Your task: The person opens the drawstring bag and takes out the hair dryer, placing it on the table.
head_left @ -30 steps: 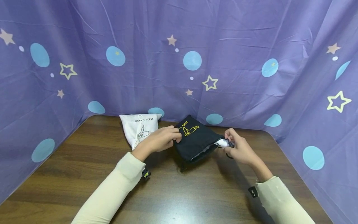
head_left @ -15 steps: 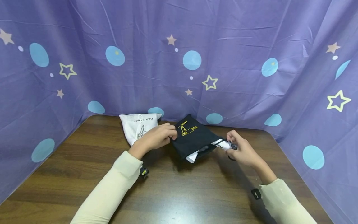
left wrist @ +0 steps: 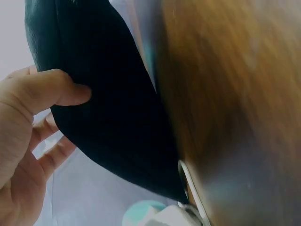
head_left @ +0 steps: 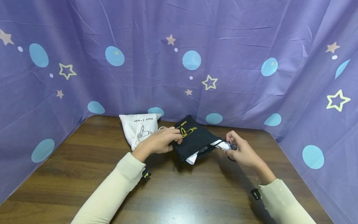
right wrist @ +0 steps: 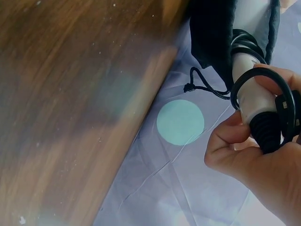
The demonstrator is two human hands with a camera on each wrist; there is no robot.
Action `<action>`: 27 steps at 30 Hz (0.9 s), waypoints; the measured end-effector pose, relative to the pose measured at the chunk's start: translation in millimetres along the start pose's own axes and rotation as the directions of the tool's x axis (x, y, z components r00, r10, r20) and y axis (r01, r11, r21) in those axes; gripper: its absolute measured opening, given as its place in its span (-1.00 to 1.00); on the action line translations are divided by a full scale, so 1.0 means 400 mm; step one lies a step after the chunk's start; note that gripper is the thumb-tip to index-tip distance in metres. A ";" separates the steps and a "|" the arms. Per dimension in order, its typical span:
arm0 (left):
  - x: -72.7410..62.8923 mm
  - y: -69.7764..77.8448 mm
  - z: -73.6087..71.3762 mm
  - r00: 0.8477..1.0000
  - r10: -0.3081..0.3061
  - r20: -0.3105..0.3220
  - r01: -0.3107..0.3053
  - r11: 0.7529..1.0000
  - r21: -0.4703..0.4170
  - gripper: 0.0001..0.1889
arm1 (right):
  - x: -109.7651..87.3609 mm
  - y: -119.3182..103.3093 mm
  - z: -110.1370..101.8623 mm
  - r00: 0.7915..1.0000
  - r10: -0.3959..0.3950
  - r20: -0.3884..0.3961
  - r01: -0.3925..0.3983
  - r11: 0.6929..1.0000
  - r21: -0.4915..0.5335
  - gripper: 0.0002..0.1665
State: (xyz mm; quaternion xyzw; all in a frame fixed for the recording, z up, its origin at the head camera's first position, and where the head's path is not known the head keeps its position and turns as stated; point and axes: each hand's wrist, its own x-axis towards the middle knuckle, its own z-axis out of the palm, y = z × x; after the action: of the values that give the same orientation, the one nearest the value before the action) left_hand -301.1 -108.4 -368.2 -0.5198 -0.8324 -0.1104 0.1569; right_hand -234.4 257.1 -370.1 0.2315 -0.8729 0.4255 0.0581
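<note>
A black drawstring bag (head_left: 193, 138) with a yellow hair dryer print lies tilted in the middle of the head view. My left hand (head_left: 162, 140) pinches its left edge; in the left wrist view the thumb (left wrist: 61, 89) lies on the dark cloth and the fingers are behind it. From the bag's mouth a white hair dryer (right wrist: 251, 87) sticks out partly, the rest hidden in the cloth. My right hand (head_left: 241, 150) grips its handle near the black cord end (right wrist: 266, 132). A loop of black cord (right wrist: 263, 70) passes over the handle.
To the left of the black bag, a white drawstring bag (head_left: 139, 124) with a similar print lies at the back of the wooden table (head_left: 179, 193). A purple curtain (head_left: 156, 77) with stars and dots hangs close behind the table.
A white end of the hair dryer has come into sight at the bag's front corner, and more of the handle shows. Both hands keep their grips, with only small shifts.
</note>
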 end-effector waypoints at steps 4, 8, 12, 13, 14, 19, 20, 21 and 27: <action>0.004 0.004 0.003 1.000 0.020 -0.002 -0.020 1.000 0.011 -0.66 | 0.001 -0.002 0.002 1.000 0.004 0.003 -0.004 1.000 0.007 -0.47; -0.001 -0.001 -0.001 1.000 0.017 -0.021 -0.017 1.000 0.008 -0.68 | -0.002 0.001 0.001 1.000 0.002 0.003 -0.002 1.000 0.001 -0.47; -0.004 -0.005 -0.004 1.000 0.013 -0.021 -0.013 1.000 -0.015 -0.67 | -0.010 0.007 -0.003 1.000 0.000 0.010 0.000 1.000 0.008 -0.47; -0.004 -0.005 -0.005 1.000 0.011 -0.022 -0.011 1.000 -0.026 -0.67 | -0.012 0.009 -0.004 1.000 -0.001 0.010 0.001 1.000 0.009 -0.47; -0.004 -0.005 -0.005 1.000 0.007 -0.020 -0.008 0.999 -0.035 -0.67 | -0.014 0.011 -0.006 1.000 -0.005 0.010 0.005 1.000 0.010 -0.46; -0.004 -0.004 -0.007 1.000 -0.006 -0.025 0.004 0.998 -0.063 -0.64 | -0.021 0.022 -0.013 0.999 -0.031 -0.007 0.031 1.000 -0.002 -0.46; -0.003 -0.002 -0.008 1.000 -0.007 -0.025 0.006 0.998 -0.062 -0.64 | -0.021 0.023 -0.014 0.999 -0.038 -0.008 0.038 0.999 -0.003 -0.46; -0.002 0.000 -0.008 1.000 -0.009 -0.023 0.007 0.998 -0.060 -0.63 | -0.021 0.023 -0.014 0.999 -0.044 -0.010 0.044 0.999 -0.004 -0.46; 0.005 0.022 -0.019 0.996 -0.038 0.075 0.044 0.996 -0.083 -0.50 | -0.016 0.020 -0.014 0.998 -0.061 0.001 0.061 0.998 -0.005 -0.46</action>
State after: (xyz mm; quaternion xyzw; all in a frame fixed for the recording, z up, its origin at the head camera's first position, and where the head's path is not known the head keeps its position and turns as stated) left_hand -292.8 -105.5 -360.3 -0.5124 -0.8428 -0.1295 0.1017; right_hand -232.9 267.9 -374.3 0.2579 -0.8665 0.4214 0.0712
